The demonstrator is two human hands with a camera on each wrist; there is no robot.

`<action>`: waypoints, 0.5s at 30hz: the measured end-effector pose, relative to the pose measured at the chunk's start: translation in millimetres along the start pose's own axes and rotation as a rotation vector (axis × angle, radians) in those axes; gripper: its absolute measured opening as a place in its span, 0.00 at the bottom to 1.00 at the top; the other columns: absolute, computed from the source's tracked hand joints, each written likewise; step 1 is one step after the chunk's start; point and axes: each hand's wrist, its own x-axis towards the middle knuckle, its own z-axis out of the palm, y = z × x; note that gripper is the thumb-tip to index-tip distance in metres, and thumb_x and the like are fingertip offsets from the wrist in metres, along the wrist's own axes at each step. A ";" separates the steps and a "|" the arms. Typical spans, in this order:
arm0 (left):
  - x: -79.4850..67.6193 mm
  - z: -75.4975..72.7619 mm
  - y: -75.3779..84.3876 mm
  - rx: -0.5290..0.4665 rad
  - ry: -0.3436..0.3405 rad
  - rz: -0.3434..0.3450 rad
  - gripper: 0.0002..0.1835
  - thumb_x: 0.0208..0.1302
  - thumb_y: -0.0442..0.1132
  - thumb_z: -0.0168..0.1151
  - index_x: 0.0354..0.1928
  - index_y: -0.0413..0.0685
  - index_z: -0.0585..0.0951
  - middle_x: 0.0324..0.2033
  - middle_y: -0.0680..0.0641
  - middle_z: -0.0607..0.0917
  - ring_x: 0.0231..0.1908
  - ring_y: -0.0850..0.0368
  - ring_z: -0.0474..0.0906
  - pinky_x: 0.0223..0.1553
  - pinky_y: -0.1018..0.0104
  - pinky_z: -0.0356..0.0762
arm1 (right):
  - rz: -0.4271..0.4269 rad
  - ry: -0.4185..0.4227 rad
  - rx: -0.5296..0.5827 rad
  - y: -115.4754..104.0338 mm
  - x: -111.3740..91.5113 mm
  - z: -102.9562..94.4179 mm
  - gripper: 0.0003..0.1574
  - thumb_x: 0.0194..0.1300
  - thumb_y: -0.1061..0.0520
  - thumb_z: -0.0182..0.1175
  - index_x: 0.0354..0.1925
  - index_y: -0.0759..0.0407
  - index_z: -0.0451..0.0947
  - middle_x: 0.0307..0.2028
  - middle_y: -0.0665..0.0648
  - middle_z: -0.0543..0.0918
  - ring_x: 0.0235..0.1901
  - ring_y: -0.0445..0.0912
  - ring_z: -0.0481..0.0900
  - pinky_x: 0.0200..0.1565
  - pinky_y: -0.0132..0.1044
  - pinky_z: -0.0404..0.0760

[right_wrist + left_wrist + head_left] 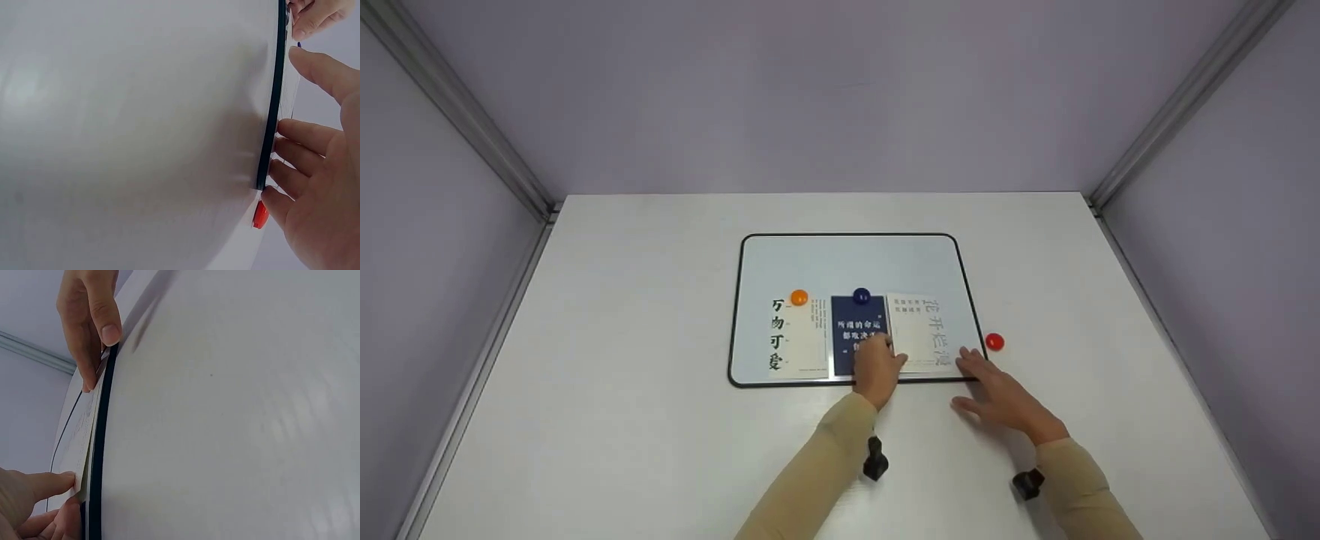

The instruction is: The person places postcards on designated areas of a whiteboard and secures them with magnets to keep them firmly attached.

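On a black-framed whiteboard (pixel 847 262) lie three cards side by side. My left hand (pixel 876 369) is over the lower part of the navy card (pixel 846 307) and pinches the left edge of the right-hand white card (pixel 915 337). In the left wrist view, that card's near edge stands slightly off the board by the left thumb (pixel 59 484). My right hand (pixel 1005 399) has its fingers spread, with fingertips touching the board's lower right corner beside this card. A blue round magnet (pixel 862 296) sits on the navy card's top edge.
An orange round magnet (pixel 799 298) sits on top of the left cream card (pixel 802 345). A red round magnet (pixel 995 342) lies on the white table (pixel 622 375), just right of the board. Pale walls (pixel 840 97) stand behind and at both sides.
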 end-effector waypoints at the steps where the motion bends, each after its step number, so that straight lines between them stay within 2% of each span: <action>1: -0.3 0.4 0.2 0.006 -0.003 0.000 0.16 0.50 0.33 0.66 0.41 0.35 0.77 0.24 0.50 0.77 0.25 0.61 0.72 0.27 0.69 0.72 | 0.001 0.000 -0.001 0.0 0.1 0.0 0.45 0.55 0.39 0.58 0.64 0.59 0.58 0.67 0.55 0.53 0.66 0.51 0.47 0.61 0.52 0.53; 9: -1.7 1.7 1.1 0.044 -0.002 0.008 0.19 0.51 0.33 0.65 0.45 0.33 0.76 0.34 0.43 0.80 0.33 0.56 0.76 0.34 0.66 0.75 | -0.004 0.004 -0.006 0.3 0.3 0.2 0.45 0.55 0.40 0.59 0.64 0.59 0.58 0.67 0.55 0.53 0.66 0.51 0.48 0.61 0.52 0.53; 15: -1.1 2.1 -0.3 0.055 0.006 0.038 0.18 0.51 0.33 0.65 0.44 0.32 0.76 0.33 0.42 0.80 0.32 0.57 0.76 0.33 0.67 0.76 | -0.006 0.001 -0.001 -1.1 0.1 -0.3 0.45 0.55 0.40 0.59 0.64 0.60 0.58 0.67 0.55 0.53 0.66 0.52 0.48 0.61 0.53 0.53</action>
